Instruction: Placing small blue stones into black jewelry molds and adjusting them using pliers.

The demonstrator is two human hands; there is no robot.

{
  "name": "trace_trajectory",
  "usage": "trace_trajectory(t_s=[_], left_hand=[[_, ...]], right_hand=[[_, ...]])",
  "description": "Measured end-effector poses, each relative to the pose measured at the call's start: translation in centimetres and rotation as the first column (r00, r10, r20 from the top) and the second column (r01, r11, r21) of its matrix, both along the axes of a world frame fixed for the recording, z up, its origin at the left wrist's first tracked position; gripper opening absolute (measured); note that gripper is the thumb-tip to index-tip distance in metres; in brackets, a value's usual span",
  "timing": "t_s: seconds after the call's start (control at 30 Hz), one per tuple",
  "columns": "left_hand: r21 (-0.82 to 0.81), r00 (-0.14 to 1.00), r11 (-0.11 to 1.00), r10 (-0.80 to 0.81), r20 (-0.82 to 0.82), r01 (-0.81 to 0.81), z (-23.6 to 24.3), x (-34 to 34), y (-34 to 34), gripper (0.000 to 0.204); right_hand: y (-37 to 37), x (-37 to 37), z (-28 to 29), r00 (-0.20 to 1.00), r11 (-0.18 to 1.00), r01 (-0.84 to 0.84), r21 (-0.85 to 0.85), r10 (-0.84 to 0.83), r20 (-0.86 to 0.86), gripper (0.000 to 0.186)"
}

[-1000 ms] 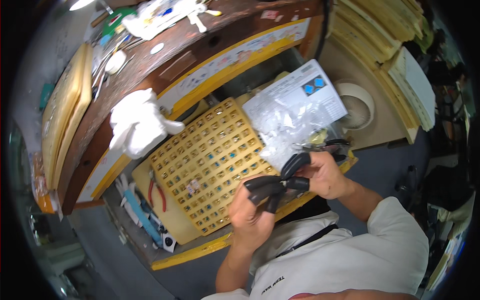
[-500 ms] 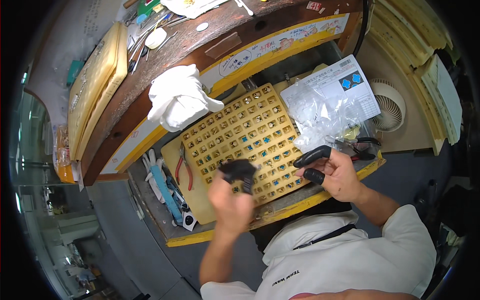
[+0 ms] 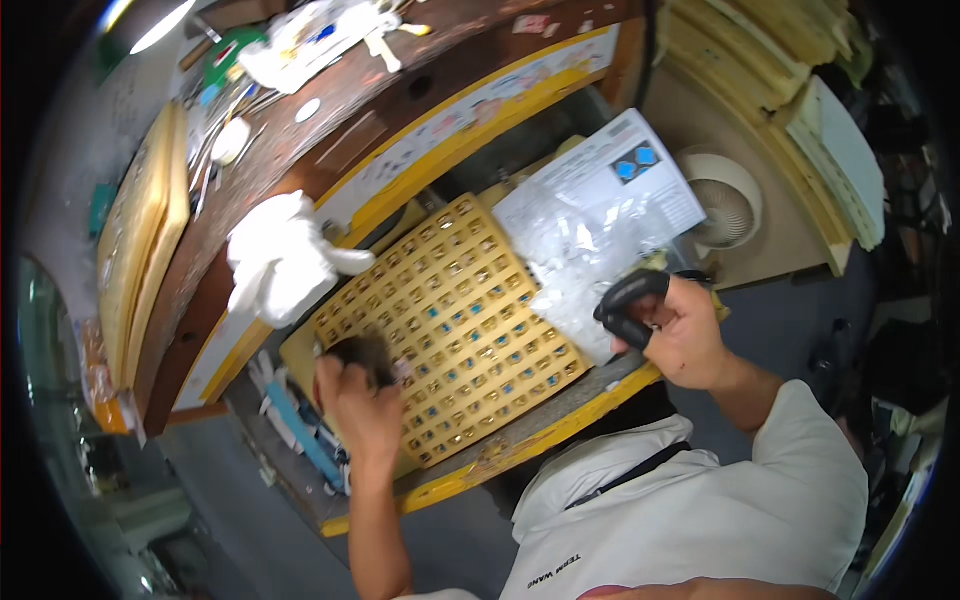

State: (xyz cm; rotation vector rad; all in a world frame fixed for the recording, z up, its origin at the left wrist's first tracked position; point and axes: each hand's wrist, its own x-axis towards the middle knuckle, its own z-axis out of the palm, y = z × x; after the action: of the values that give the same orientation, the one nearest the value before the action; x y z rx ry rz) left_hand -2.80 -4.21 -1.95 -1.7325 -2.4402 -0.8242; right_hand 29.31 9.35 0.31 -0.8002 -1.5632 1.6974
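Presumably at pick-up, with compartment tray (image 3: 497,244) spread between blurred left hand (image 3: 363,408) and curled right hand (image 3: 688,338), unable to tell either open from closed, secure left grip before lifting.

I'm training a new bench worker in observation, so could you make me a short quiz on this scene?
1. Fill in the blank: the left hand is at the ____ side of the yellow compartment tray, as seen in the picture.

2. True or false: in the picture, the white cloth bundle is to the left of the printed sheet.

3. What colour are the finger covers on the right hand?
A) Blue
B) Black
C) White

Key: 1. left; 2. true; 3. B
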Motion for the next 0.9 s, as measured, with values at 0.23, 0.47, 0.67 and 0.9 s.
trace_trajectory(t_s=[0.23,0.47,0.67,0.9], left_hand=[[-0.059,0.996,0.995,-0.085,-0.041,0.082,0.9,-0.9,0.8,0.014],[-0.250,0.963,0.950,-0.228,-0.147,0.187,2.7,-1.3,1.8,0.013],[-0.266,0.917,0.918,-0.348,-0.192,0.293,1.8,-2.7,1.4,0.019],[-0.218,0.963,0.944,-0.263,-0.055,0.246,4.1,-0.5,1.0,0.023]], right_hand=[[4.9,0.8,1.0,0.874,0.833,0.038,0.552,-0.295,0.386,0.014],[5.9,1.0,0.2,0.809,0.799,0.089,0.594,-0.406,0.424,0.015],[6.2,0.4,0.0,0.905,0.885,0.034,0.463,-0.224,0.361,0.007],[7.5,-0.4,-0.7,0.758,0.758,-0.295,0.582,-0.185,0.626,0.008]])
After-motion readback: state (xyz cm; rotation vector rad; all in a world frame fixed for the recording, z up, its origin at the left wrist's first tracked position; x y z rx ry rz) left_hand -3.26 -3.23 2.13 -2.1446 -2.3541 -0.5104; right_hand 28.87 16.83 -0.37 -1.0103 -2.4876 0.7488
